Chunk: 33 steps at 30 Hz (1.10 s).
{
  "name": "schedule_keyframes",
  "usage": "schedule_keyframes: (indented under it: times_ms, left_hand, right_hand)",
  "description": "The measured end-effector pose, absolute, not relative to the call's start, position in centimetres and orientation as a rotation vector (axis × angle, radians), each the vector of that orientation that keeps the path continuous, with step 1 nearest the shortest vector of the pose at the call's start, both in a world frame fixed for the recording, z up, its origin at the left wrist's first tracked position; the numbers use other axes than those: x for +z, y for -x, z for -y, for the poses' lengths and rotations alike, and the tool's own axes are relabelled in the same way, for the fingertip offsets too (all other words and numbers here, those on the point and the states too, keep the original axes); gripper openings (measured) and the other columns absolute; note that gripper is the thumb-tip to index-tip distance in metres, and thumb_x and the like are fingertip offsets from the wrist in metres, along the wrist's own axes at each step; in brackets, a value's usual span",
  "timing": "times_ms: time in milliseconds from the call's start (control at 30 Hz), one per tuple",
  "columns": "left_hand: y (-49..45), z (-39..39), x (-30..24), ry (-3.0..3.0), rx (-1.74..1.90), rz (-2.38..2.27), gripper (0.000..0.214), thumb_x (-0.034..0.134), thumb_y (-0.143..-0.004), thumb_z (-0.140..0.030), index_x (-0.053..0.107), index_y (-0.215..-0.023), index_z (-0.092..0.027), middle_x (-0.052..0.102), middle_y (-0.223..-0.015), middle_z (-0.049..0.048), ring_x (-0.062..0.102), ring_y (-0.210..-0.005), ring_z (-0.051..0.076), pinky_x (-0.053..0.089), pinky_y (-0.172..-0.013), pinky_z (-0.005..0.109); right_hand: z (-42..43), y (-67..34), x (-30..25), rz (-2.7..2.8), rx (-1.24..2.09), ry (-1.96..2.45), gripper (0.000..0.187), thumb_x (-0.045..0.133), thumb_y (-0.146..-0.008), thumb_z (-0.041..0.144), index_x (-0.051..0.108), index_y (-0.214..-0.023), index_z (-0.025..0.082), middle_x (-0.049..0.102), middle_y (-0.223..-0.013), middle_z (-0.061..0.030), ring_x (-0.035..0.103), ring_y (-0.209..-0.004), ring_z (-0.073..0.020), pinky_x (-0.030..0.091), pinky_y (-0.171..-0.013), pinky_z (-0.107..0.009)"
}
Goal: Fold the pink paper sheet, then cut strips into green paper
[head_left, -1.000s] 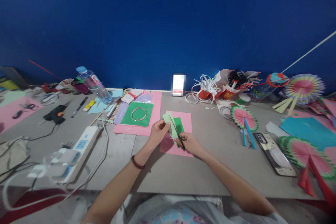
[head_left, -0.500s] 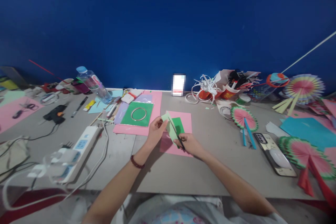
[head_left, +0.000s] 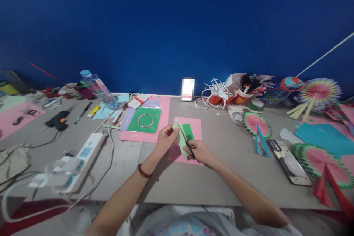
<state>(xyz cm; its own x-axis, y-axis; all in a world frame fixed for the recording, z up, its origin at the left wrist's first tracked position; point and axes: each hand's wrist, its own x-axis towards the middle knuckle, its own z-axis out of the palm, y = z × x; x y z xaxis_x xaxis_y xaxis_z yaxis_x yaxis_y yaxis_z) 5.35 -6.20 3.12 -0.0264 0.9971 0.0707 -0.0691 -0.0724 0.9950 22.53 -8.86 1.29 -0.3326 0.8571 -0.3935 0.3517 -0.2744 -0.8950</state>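
Note:
My left hand [head_left: 167, 136] pinches a light green piece of paper [head_left: 181, 143] by its left edge, fingers closed. My right hand [head_left: 195, 149] is closed around black-handled scissors [head_left: 190, 149], whose blades point up and left along the light green paper. Beneath both hands lies a darker green sheet [head_left: 188, 131] on top of a pink sheet [head_left: 197, 125], flat on the table. The fingers of my right hand partly hide the scissor handles.
A metal ring [head_left: 146, 120] rests on a packet of green paper [head_left: 132, 123] to the left. Farther left are a power strip [head_left: 87, 151], a glue gun [head_left: 58, 120] and a tilted bottle [head_left: 101, 88]. At right lie a phone [head_left: 284, 158], a mouse [head_left: 294, 166] and paper fans [head_left: 258, 122].
My left hand has shifted slightly right, and the light green paper has turned a little. The scissors stay in nearly the same place.

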Motion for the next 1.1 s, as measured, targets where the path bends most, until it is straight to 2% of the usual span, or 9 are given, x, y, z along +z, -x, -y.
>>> schedule_keyframes:
  times_ms: [200,467,1100]
  left_hand:
    - [-5.44,6.29,2.83,-1.192,1.297,-1.115,0.033,0.069,-0.074,-0.047,0.059,-0.066,-0.016,0.051,-0.057,-0.0033,0.044,-0.051,0.008,0.035,-0.050,0.021]
    - [-5.36,6.24,2.93,-1.207,1.294,-1.116,0.033,0.069,-0.074,-0.045,0.058,-0.063,-0.016,0.050,-0.055,-0.0036,0.044,-0.050,0.008,0.036,-0.051,0.021]
    - [-5.51,6.23,3.14,-1.156,1.284,-1.126,0.037,0.071,-0.072,-0.048,0.055,-0.058,-0.017,0.049,-0.050,-0.0037,0.044,-0.049,0.009,0.035,-0.051,0.022]
  right_hand:
    - [8.90,-22.54,1.69,1.580,1.620,1.497,0.041,0.065,-0.072,0.056,0.045,-0.064,0.020,0.056,-0.046,0.0040,0.047,-0.035,-0.0081,0.025,-0.028,-0.016]
    - [8.92,-22.66,1.38,1.611,1.605,1.490,0.041,0.062,-0.074,0.056,0.046,-0.065,0.020,0.057,-0.047,0.0041,0.040,-0.031,-0.0059,0.024,-0.028,-0.016]
    - [8.99,-22.57,1.27,1.595,1.592,1.472,0.038,0.062,-0.077,0.052,0.046,-0.064,0.020,0.056,-0.047,0.0034,0.046,-0.036,-0.0076,0.025,-0.030,-0.016]
